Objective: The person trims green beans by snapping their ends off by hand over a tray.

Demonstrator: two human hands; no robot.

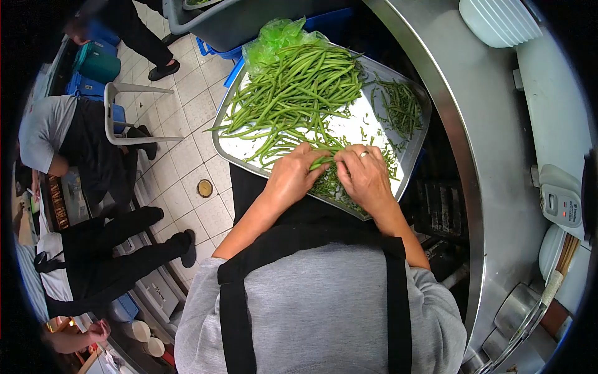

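Observation:
A big heap of long green beans (293,87) lies on a metal tray (218,134), with a green plastic bag (274,43) at its far edge. Over the near side of the tray, my left hand (296,174) is closed round a few green beans. My right hand (364,174), with a ring on one finger, pinches the same beans at their right ends, close beside the left. Small cut bits (333,187) are piled under and between my hands. Another pile of thin trimmed pieces (402,109) sits at the tray's right side.
A curved steel counter (448,81) runs along the right, bearing stacked white bowls (498,22). Behind the tray stands a grey tub (249,22). A white chair (109,112) is on the tiled floor at left, where several people in dark trousers stand or sit.

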